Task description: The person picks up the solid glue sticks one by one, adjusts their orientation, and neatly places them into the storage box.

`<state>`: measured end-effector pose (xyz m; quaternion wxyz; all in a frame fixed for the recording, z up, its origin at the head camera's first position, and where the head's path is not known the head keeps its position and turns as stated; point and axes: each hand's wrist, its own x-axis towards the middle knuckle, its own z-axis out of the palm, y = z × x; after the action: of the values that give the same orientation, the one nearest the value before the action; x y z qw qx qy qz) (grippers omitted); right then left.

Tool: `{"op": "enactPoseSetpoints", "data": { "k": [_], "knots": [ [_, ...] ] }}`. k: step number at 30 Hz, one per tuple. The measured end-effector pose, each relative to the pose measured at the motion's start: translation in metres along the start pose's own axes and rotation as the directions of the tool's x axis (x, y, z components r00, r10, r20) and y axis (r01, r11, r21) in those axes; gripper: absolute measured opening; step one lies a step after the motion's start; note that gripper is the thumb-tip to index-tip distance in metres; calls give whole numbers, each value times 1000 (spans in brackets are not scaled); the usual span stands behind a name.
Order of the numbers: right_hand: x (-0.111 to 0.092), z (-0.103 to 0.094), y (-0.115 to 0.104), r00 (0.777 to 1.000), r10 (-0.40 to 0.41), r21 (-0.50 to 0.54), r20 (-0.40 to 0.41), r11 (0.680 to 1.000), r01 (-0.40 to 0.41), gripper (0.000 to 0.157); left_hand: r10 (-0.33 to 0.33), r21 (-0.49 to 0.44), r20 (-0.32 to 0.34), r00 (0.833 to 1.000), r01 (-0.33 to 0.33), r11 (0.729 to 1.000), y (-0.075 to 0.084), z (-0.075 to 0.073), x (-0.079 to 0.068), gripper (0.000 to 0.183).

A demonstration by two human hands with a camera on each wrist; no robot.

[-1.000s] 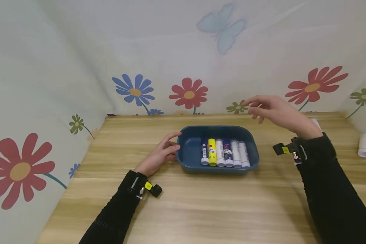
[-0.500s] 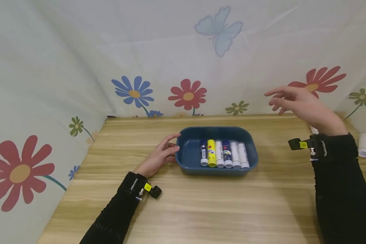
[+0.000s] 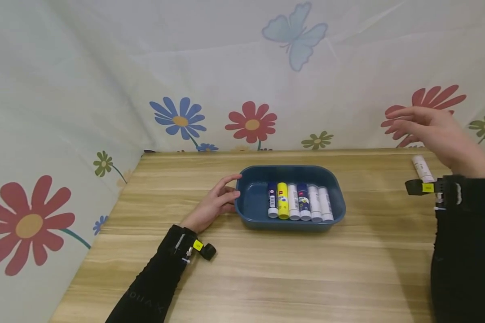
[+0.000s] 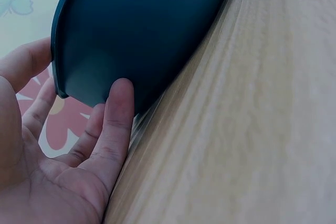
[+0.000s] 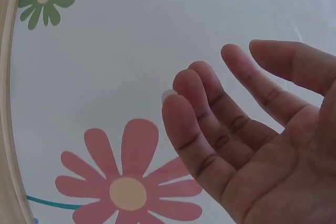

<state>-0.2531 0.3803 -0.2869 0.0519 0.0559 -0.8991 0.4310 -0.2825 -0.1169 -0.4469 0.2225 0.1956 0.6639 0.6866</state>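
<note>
A dark blue plastic bin (image 3: 252, 223) sits on the table. Several glue sticks lie side by side inside it, among them a yellow glue stick (image 3: 282, 200), a navy-and-white glue stick (image 3: 304, 202) and a white glue stick (image 3: 325, 204). My left hand (image 3: 212, 204) touches the bin's left end with extended fingers; in the left wrist view the fingertips (image 4: 121, 90) rest against its outer wall. Raised above the back right of the table, my right hand (image 3: 440, 134) has loosely bent fingers and holds nothing. Below it lies another white glue stick (image 3: 422, 168).
A pale wood-grain table (image 3: 287, 273) spreads out below. Behind it and along the left hangs a white curtain (image 3: 210, 54) printed with flowers and a butterfly. Each wrist carries a small black camera (image 3: 207, 251).
My right hand has moved right, away from the bin, uncovering the white glue stick on the table. Another white glue stick at the right edge no longer shows. My left hand stays at the bin.
</note>
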Motion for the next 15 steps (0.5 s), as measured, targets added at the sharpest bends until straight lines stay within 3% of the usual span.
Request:
{"op": "enactPoseSetpoints", "data": {
  "k": [8,15],
  "knots": [
    [0,-11,18,998,15,-66,-67,998,-19,44,3,6,-4,1000,-3,1000,1,0,0,49],
    [0,-13,36,976,176,-157,-129,968,-195,63,-7,15,-5,1000,7,1000,1,0,0,48]
  ]
}}
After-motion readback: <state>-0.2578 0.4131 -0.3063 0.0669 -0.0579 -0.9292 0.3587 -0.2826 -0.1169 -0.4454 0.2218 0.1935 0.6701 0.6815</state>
